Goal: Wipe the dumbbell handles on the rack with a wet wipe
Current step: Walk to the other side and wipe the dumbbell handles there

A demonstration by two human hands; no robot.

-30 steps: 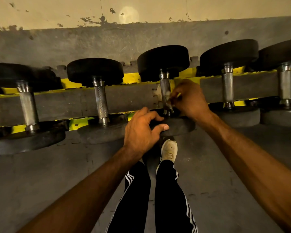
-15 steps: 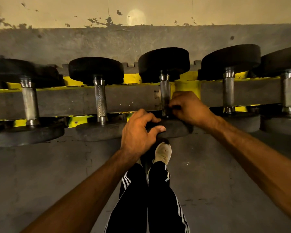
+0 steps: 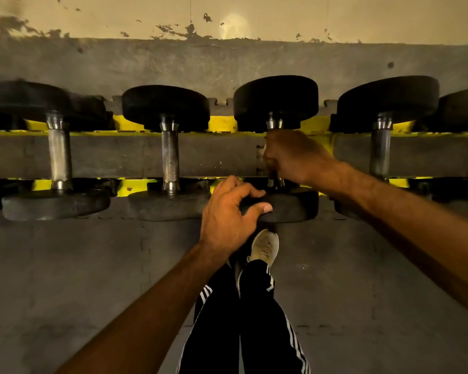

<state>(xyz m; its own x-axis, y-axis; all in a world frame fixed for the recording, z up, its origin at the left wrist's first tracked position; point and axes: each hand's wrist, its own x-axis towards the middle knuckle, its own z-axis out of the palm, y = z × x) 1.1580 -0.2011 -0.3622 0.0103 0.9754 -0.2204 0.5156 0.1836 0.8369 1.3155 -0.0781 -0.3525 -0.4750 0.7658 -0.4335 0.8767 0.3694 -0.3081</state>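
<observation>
**A:** What could go wrong from here?

**B:** My right hand (image 3: 295, 157) is closed tight round the handle (image 3: 274, 123) of the dumbbell (image 3: 276, 101) at my 12 o'clock. The wipe should be inside that fist, but I can't make it out. If it has bunched or slid, I'd be rubbing skin on steel and cleaning nothing.

My left hand (image 3: 227, 211) grips the near head (image 3: 292, 209), fingers (image 3: 243, 188) curled over the top and thumb under the rim. If that hold slips while I scrub hard, the dumbbell could turn or creep off the rack (image 3: 222, 122). My shoe (image 3: 265, 247) sits right at 6 o'clock of that head, so my toes would take it. The dim light could also hide a patch I've missed.

**A:** And the count?

**B:** I count five dumbbells. One is in hand, two lie toward 9 o'clock and two toward 3 o'clock, the last cut off by the edge. That makes five handles, four of them bare. There's a dark shape at the far 9 o'clock edge I can't identify. Beyond that, two hands, one shoe showing and no wipe in sight.
</observation>
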